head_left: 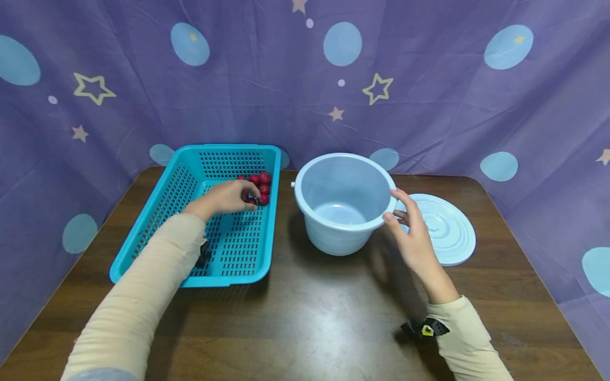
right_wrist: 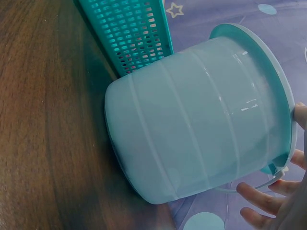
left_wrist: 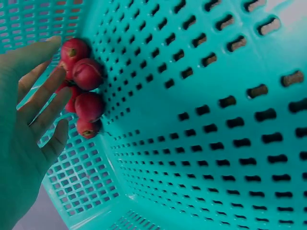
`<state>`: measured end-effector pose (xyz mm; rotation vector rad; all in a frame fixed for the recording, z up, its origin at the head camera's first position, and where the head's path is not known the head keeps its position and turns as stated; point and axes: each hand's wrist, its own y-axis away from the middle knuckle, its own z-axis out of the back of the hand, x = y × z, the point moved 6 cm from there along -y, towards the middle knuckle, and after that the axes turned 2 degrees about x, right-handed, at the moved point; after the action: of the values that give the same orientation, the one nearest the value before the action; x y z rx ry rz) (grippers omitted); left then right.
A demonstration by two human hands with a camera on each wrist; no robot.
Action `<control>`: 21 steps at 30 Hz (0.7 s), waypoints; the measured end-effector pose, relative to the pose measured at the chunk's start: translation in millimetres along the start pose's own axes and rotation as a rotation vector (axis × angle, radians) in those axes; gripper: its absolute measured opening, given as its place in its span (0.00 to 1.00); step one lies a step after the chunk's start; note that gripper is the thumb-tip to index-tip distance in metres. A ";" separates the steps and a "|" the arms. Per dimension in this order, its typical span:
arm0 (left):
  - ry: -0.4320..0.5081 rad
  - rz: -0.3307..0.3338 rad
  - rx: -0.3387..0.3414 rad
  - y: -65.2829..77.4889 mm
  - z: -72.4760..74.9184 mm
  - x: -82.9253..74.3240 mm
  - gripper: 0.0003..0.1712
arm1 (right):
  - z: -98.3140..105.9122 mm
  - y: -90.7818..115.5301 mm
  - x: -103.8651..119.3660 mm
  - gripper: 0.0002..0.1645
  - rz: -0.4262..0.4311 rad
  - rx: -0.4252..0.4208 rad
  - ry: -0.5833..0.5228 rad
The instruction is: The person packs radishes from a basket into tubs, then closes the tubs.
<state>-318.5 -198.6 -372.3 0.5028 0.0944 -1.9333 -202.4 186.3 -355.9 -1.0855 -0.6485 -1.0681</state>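
Note:
My left hand (head_left: pixel 227 197) reaches into the turquoise plastic basket (head_left: pixel 272 233), its fingers spread and slightly bent over a cluster of small red radishes (head_left: pixel 264 189). In the left wrist view the radishes (left_wrist: pixel 89 106) lie bunched against the basket's side, just beyond the fingertips. At the middle of the table stands a pale blue bucket (head_left: pixel 339 238), with nothing inside it. My right hand (head_left: pixel 413 238) holds the bucket's right rim with thumb and fingers. The right wrist view shows the bucket's ribbed outer wall (right_wrist: pixel 192 120), with the other fingers near its thin handle (right_wrist: pixel 256 189).
A round pale blue lid (head_left: pixel 450 230) lies flat to the right of the bucket, partly behind the right hand. All stand on a dark wooden table (head_left: pixel 295 323). A purple curtain (head_left: pixel 267 69) with stars and ovals hangs behind the table's back edge.

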 end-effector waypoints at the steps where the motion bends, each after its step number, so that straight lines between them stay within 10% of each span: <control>1: 0.004 -0.001 -0.001 -0.3 -1.3 0.9 0.20 | 0.0 0.1 -0.1 0.30 -0.001 0.000 0.001; 21: 0.015 0.010 0.011 -9.5 -10.8 10.6 0.18 | 0.2 -0.7 -2.2 0.31 -0.004 0.005 -0.005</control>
<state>-327.2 -200.7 -387.8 0.5239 0.0910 -1.9216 -203.8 187.2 -357.4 -1.0833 -0.6573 -1.0669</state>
